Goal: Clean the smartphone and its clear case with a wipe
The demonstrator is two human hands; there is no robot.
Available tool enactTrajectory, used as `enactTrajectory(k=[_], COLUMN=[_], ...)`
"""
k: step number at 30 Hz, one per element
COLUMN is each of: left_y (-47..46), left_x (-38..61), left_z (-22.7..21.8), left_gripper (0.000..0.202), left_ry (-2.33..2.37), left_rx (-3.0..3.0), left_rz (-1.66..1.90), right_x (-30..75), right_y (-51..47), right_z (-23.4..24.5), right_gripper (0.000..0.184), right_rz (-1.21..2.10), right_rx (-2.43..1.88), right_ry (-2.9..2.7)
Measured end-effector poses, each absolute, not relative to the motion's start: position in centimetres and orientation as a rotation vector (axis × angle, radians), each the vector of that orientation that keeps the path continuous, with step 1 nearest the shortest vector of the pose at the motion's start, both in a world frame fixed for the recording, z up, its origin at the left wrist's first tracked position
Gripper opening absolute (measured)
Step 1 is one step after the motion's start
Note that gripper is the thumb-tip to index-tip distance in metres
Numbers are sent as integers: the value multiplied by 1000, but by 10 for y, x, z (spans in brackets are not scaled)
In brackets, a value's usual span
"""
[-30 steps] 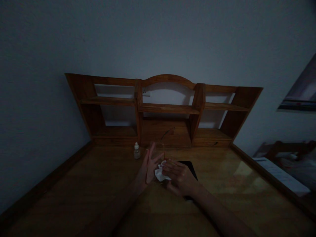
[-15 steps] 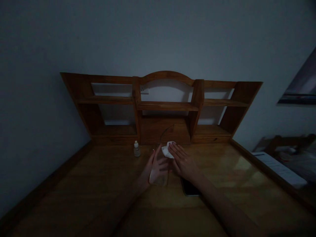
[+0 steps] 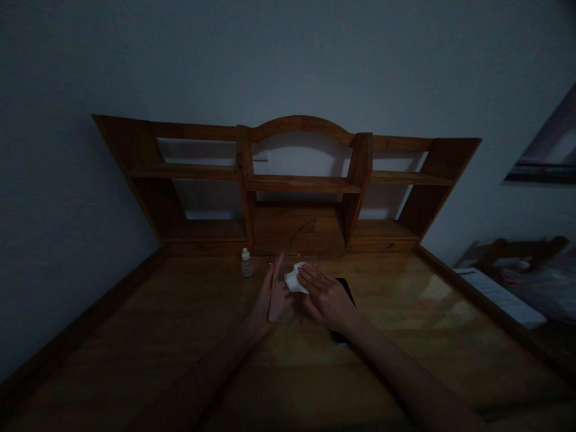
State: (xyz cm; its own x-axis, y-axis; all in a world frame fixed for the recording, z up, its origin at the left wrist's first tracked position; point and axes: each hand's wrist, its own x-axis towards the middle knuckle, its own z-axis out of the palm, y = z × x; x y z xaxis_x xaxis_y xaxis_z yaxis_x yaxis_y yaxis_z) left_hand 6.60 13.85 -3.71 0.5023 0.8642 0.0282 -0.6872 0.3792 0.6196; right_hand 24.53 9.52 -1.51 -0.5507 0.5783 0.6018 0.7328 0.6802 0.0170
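Observation:
My left hand (image 3: 264,295) is wrapped round the side of a clear phone case (image 3: 279,309), and some fingers show through it. Its outline is faint in the dim light. My right hand (image 3: 327,300) presses a white tissue (image 3: 294,281) with its fingertips against the clear case. Beneath the right wrist, a black phone (image 3: 345,289) lies on the desk, partly covered by the hand. A small clear dropper bottle (image 3: 247,266) with a white cap stands upright beyond the left hand.
The wooden desk (image 3: 180,336) carries a shelf unit (image 3: 297,183) along its back, against the wall. A wooden rim (image 3: 486,315) runs down the right side. Beyond it are papers (image 3: 499,295) and a chair back (image 3: 526,252).
Both hands, with the case and tissue, have shifted slightly left in view. More of the phone's far end now shows. The whole scene has moved a little upward with the camera.

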Motion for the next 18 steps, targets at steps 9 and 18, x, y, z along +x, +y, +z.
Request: enactTrajectory(k=[9, 18], left_y=[142, 142], left_x=[55, 59], left_z=[-41, -43], left_gripper=[63, 66], left_ry=[311, 297], left_rx=[568, 521], left_rz=[1051, 957], right_x=[233, 222], right_y=[69, 59], right_z=[-16, -7], right_gripper=[39, 41], right_rz=[-53, 132], right_rx=[-732, -694], right_ry=[-2438, -2487])
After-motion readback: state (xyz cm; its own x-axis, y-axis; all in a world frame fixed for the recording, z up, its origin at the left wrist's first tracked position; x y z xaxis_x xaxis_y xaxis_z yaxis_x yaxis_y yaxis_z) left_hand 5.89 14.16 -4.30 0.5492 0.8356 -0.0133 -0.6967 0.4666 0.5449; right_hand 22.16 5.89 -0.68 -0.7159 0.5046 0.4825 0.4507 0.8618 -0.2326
